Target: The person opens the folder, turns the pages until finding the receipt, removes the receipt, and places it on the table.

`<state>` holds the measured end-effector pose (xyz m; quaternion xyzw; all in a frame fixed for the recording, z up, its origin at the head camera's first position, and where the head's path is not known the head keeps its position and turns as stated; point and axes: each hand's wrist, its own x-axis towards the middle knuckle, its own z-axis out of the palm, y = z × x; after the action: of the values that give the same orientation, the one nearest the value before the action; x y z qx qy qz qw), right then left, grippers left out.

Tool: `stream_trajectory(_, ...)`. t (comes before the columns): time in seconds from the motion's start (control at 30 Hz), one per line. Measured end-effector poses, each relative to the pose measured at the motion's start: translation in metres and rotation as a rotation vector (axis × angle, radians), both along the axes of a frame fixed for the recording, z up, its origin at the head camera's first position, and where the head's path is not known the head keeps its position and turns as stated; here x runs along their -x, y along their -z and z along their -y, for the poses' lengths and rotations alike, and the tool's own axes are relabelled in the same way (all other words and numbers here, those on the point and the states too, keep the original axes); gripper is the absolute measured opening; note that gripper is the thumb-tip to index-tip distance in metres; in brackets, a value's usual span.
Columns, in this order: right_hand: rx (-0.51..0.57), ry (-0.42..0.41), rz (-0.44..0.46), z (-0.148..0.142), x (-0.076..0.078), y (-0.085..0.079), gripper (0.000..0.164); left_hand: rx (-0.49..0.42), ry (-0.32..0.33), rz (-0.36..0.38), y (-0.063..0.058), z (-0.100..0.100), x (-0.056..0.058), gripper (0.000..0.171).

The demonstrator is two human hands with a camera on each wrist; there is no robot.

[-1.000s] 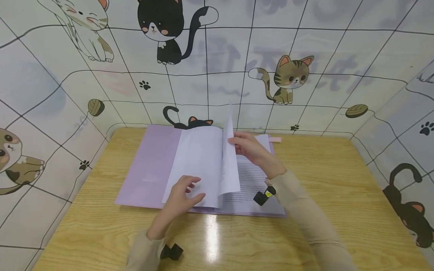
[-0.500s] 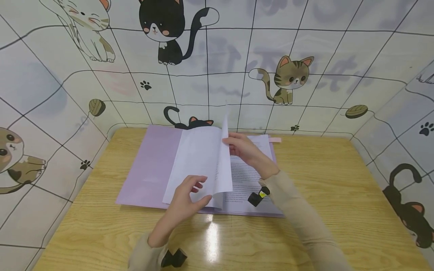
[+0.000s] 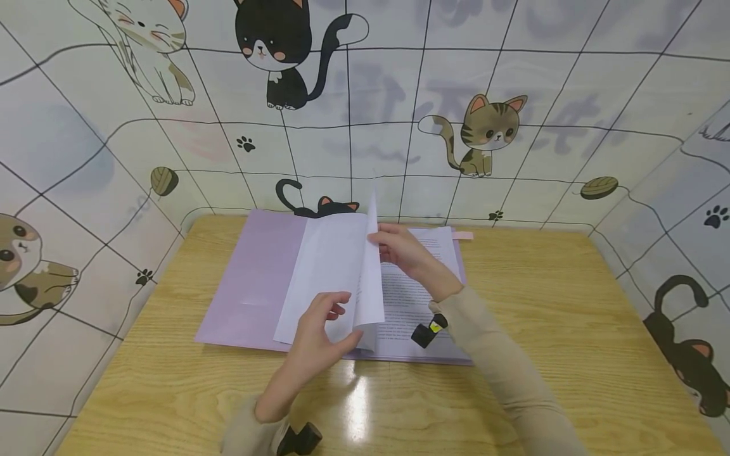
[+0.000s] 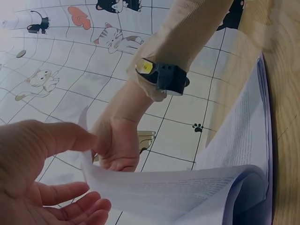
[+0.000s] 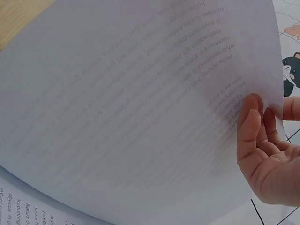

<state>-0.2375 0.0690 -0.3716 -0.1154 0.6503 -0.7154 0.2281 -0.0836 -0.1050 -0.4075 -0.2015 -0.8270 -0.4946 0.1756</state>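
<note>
A light purple folder point(image 3: 251, 278) lies spread on the table, with printed sheets point(image 3: 422, 291) on its right side and turned white sheets point(image 3: 327, 253) on its left. Between them a sheet of paper point(image 3: 373, 285) stands lifted, its lower edge bending left. My right hand point(image 3: 403, 253) pinches this sheet by its outer edge; in the right wrist view the right hand point(image 5: 272, 159) is partly behind the sheet's edge. My left hand point(image 3: 319, 332) hovers over the left pages near the front edge, thumb apart from the fingers, holding nothing.
A pink tab point(image 3: 462, 235) sticks out from the folder's upper right. The wooden table point(image 3: 536, 304) meets a fabric backdrop point(image 3: 376, 95) with printed cats and grid lines, which rises behind and at both sides.
My right hand has moved left, carrying the lifted sheet with it over the left pages. My left hand has shifted slightly right, toward the sheet's lower edge.
</note>
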Motion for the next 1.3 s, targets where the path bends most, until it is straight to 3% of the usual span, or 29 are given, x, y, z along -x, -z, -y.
stream_trajectory(0.4, 0.006, -0.018, -0.007, 0.007, -0.002, 0.002, 0.036, 0.01, -0.139, -0.012, 0.003, -0.012, 0.005, 0.047)
stream_trajectory(0.63, 0.005, -0.045, 0.019, 0.01, -0.002, 0.002, 0.009, -0.012, -0.186, -0.041, 0.011, -0.007, 0.012, 0.045)
stream_trajectory(0.8, 0.011, -0.08, 0.017, 0.009, -0.002, 0.002, 0.014, 0.013, -0.228, -0.056, 0.016, 0.002, 0.014, 0.042)
stream_trajectory(1.3, -0.038, -0.065, 0.031, -0.007, 0.003, 0.015, 0.01, 0.051, -0.344, 0.135, 0.034, 0.033, 0.015, 0.046)
